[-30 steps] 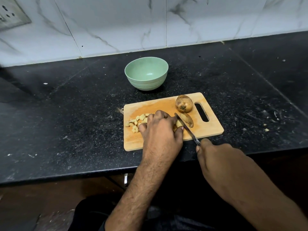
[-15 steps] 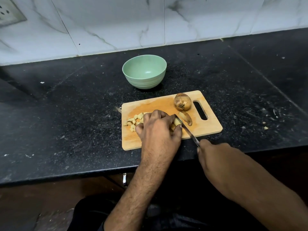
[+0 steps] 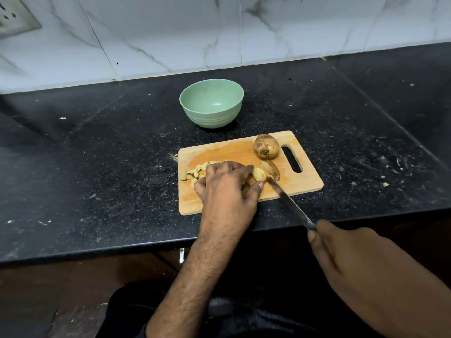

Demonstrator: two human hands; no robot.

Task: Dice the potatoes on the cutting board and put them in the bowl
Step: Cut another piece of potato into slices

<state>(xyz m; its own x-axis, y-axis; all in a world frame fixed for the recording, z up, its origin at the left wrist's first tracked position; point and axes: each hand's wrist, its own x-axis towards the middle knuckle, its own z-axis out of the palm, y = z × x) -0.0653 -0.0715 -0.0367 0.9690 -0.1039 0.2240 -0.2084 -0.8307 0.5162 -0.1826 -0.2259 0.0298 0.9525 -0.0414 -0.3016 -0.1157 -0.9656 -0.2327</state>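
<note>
A wooden cutting board point(image 3: 305, 176) lies on the black counter. My left hand point(image 3: 227, 186) curls over a cut potato piece point(image 3: 259, 173) at the board's middle and holds it down. My right hand point(image 3: 341, 252) grips the handle of a knife point(image 3: 290, 206); the blade tip rests on the board just right of that piece. Several diced potato bits point(image 3: 192, 173) lie left of my left hand. A whole unpeeled potato point(image 3: 266, 146) sits at the board's far right, a potato wedge point(image 3: 270, 169) just in front of it. The green bowl point(image 3: 211, 106) stands empty behind the board.
The black stone counter point(image 3: 97, 167) carries scattered crumbs and scraps, some to the right at the front point(image 3: 384, 181). A white marble-tiled wall point(image 3: 219, 32) runs along the back, with a socket plate point(image 3: 14, 18) at the top left. The counter's front edge lies just below the board.
The knife has drawn back a little toward the board's near edge, so its tip now lies just right of the held piece. My left hand stays on the potato piece.
</note>
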